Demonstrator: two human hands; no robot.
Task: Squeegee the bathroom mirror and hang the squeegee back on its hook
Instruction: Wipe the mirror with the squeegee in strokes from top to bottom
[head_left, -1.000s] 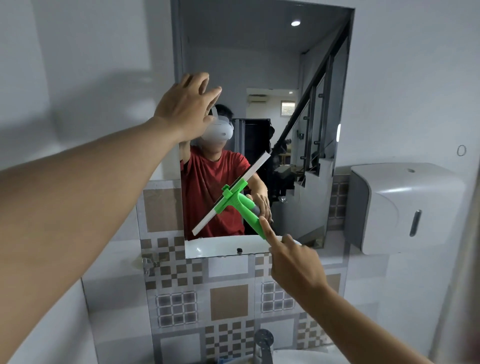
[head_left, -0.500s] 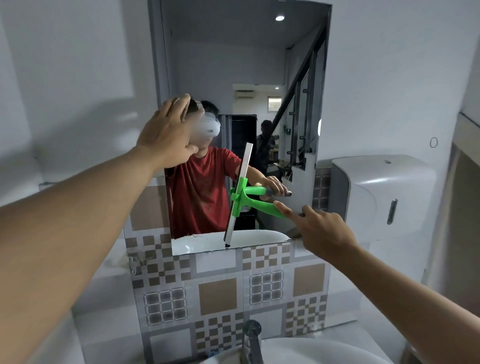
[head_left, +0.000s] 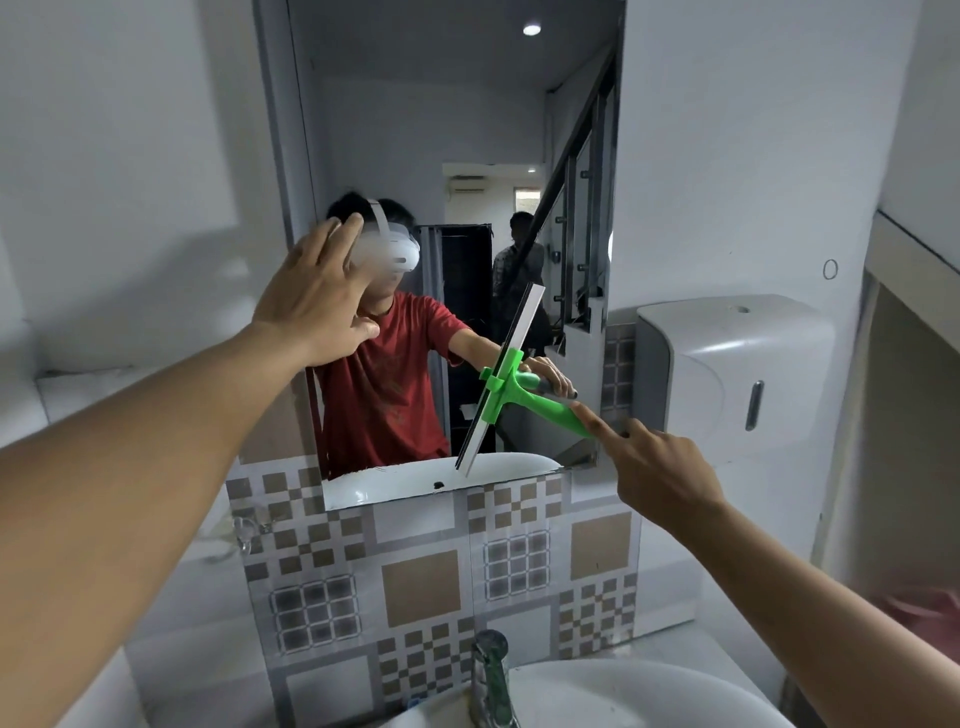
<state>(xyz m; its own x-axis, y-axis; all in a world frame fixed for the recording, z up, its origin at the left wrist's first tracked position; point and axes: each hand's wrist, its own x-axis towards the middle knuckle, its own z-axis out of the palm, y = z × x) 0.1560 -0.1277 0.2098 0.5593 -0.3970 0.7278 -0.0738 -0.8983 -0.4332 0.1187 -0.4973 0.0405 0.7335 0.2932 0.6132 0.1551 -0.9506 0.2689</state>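
The tall bathroom mirror (head_left: 457, 104) hangs on the wall above a band of patterned tiles. My right hand (head_left: 660, 467) grips the green handle of the squeegee (head_left: 514, 389), index finger stretched along it. The white blade stands nearly upright against the lower right part of the glass, its bottom end near the mirror's lower edge. My left hand (head_left: 317, 301) rests flat with fingers spread on the mirror's left side. A small clear hook (head_left: 245, 530) sticks out of the wall left of the tiles.
A white wall dispenser (head_left: 727, 374) is mounted just right of the mirror. A chrome tap (head_left: 491, 675) and white basin (head_left: 597, 696) sit below. A small ring (head_left: 830, 269) is fixed on the right wall. A person stands reflected in the mirror's background.
The blade has swung from a steep slant to nearly upright and slid right along the lower glass. My left hand has stayed on the mirror's left side. My head has tilted down.
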